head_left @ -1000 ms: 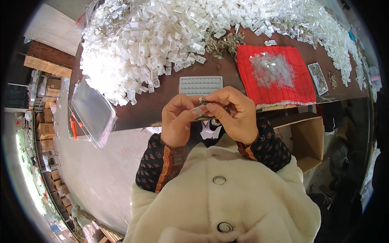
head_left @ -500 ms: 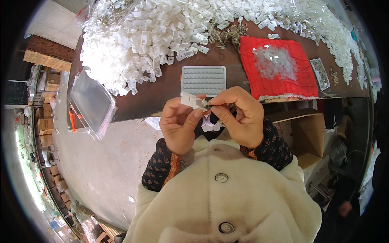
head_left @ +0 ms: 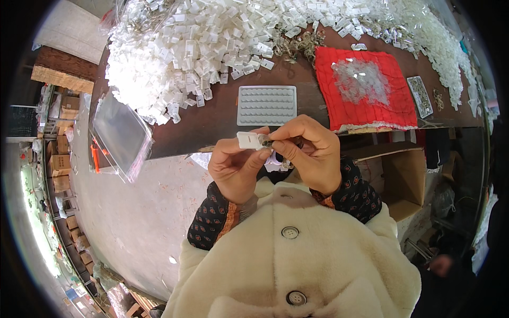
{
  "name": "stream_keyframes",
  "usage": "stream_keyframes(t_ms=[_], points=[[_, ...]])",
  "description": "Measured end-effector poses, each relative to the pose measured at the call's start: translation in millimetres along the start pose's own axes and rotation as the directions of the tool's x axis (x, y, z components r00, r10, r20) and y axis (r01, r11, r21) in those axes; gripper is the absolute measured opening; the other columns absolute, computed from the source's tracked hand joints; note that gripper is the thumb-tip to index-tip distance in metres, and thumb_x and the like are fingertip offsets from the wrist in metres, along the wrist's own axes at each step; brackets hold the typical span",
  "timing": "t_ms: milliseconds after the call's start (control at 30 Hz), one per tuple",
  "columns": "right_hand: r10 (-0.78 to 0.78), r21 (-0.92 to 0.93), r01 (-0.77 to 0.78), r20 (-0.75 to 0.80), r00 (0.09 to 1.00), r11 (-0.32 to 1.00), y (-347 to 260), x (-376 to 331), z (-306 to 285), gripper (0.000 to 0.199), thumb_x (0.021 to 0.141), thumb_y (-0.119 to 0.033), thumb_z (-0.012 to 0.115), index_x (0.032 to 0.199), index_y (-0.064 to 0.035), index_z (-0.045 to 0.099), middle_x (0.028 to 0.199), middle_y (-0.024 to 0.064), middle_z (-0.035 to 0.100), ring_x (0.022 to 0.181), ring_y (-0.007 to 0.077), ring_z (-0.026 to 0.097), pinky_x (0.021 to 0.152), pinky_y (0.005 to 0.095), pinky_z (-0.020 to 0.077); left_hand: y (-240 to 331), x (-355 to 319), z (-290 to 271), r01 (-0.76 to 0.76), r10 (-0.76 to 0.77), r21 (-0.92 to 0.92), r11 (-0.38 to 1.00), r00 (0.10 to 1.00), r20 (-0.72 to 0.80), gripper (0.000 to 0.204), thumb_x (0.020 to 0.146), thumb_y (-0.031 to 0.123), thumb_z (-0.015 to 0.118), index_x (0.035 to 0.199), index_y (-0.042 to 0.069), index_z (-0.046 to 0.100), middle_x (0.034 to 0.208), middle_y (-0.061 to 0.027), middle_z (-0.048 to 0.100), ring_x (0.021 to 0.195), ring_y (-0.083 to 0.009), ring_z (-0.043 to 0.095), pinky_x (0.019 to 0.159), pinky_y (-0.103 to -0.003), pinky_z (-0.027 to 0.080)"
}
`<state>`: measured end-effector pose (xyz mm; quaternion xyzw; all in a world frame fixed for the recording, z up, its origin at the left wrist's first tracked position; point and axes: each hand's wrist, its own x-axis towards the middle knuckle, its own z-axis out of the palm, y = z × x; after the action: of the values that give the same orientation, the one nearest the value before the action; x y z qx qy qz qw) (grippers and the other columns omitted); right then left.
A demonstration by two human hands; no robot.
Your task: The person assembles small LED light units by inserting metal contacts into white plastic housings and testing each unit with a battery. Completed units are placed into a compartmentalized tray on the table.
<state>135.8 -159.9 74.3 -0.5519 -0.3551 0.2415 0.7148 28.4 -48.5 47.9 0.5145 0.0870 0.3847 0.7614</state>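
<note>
- Long dark brown wooden table [head_left: 212, 124]: it spans the upper view and carries all the loose stock. The person, in a cream fleece coat [head_left: 297, 265] with patterned dark cuffs, works just off its near edge.
- Large heap of small white plastic clips [head_left: 175, 47]: spread across the far left and top of the table, well apart from the hands.
- Red woven cloth [head_left: 366, 106]: lying flat at the right of the table with a scatter of clear plastic pieces [head_left: 363, 79] on it.
- Clear plastic bag [head_left: 119, 135]: overhanging the table's left edge.
- Grey dimpled rectangular tray [head_left: 266, 105]: flat on the table, directly beyond the hands, its dimples seemingly unfilled.
- Left hand [head_left: 236, 167]: closed, pinching a small white plastic card [head_left: 249, 140] by its lower edge, above the lap and short of the table edge.
- Right hand [head_left: 313, 153]: closed, fingertips gripping a small dark metal piece [head_left: 268, 142] that touches the card's right end.
- Step in hand, as judged: fitting the metal piece onto the white card, mid-join. The next move appears to call for a steady push along the card's length while the left hand holds it level.
- Change against half a second ago: the card has dropped from a raised tilt to nearly horizontal and the hands sit slightly lower; the tray and cloth lie as before.
</note>
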Motion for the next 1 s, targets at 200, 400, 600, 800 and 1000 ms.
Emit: stream_keyframes(t_ms=[200, 400, 600, 800, 1000], points=[[0.115, 0.123, -0.116, 0.016, 0.993, 0.986, 3, -1, 1, 0.015, 0.085, 0.004, 0.068, 0.099, 0.0012, 0.068, 0.095, 0.0048, 0.062, 0.084, 0.0090, 0.060, 0.072, 0.0224, 0.0476, -3, 0, -6, -0.033, 0.033, 0.029, 0.999, 0.999, 0.005, 0.031, 0.078, -0.007, 0.073, 0.099, 0.005, 0.054, 0.103, -0.0171, 0.068, 0.106, -0.0296, 0.064, 0.092, -0.041, 0.052], [0.064, 0.080, -0.066, 0.037, 0.997, 0.995, 3, 1, 3, 0.017, 0.082, 0.003, 0.072, 0.098, 0.0000, 0.070, 0.088, 0.0035, 0.064, 0.079, 0.0080, 0.060, 0.067, 0.0223, 0.0479, -9, 1, -16, -0.085, 0.090, -0.060, 0.995, 0.993, 0.081, 0.029, 0.082, -0.010, 0.068, 0.102, 0.003, 0.053, 0.109, -0.0197, 0.066, 0.109, -0.0278, 0.062, 0.093, -0.040, 0.051], [0.100, -0.027, -0.101, -0.037, 0.994, 0.995, -2, -2, 12, 0.020, 0.080, 0.006, 0.068, 0.099, 0.0012, 0.066, 0.086, 0.0038, 0.066, 0.079, 0.0078, 0.062, 0.068, 0.0221, 0.0502, -13, -3, -12, -0.129, 0.128, 0.018, 0.991, 0.990, 0.057, 0.031, 0.087, -0.009, 0.062, 0.111, 0.005, 0.047, 0.115, -0.0209, 0.062, 0.109, -0.0244, 0.061, 0.093, -0.038, 0.050], [0.108, 0.018, -0.108, 0.005, 0.994, 0.994, 2, -1, 14, 0.022, 0.084, 0.011, 0.060, 0.104, 0.0010, 0.056, 0.092, 0.0035, 0.060, 0.083, 0.0066, 0.058, 0.071, 0.0220, 0.0482, -15, -7, 0, -0.153, 0.156, 0.072, 0.986, 0.987, -0.040, 0.025, 0.090, -0.004, 0.060, 0.109, 0.003, 0.046, 0.109, -0.0238, 0.063, 0.102, -0.0235, 0.063, 0.093, -0.036, 0.049], [0.166, 0.144, -0.165, 0.009, 0.986, 0.976, 3, 0, 16, 0.026, 0.085, 0.011, 0.059, 0.108, 0.0000, 0.052, 0.094, 0.0038, 0.059, 0.084, 0.0076, 0.059, 0.072, 0.0219, 0.0483, -16, -6, 0, -0.190, 0.192, 0.073, 0.979, 0.981, -0.022, 0.024, 0.091, -0.004, 0.058, 0.109, 0.004, 0.045, 0.111, -0.0250, 0.062, 0.103, -0.0241, 0.063, 0.092, -0.036, 0.049]])
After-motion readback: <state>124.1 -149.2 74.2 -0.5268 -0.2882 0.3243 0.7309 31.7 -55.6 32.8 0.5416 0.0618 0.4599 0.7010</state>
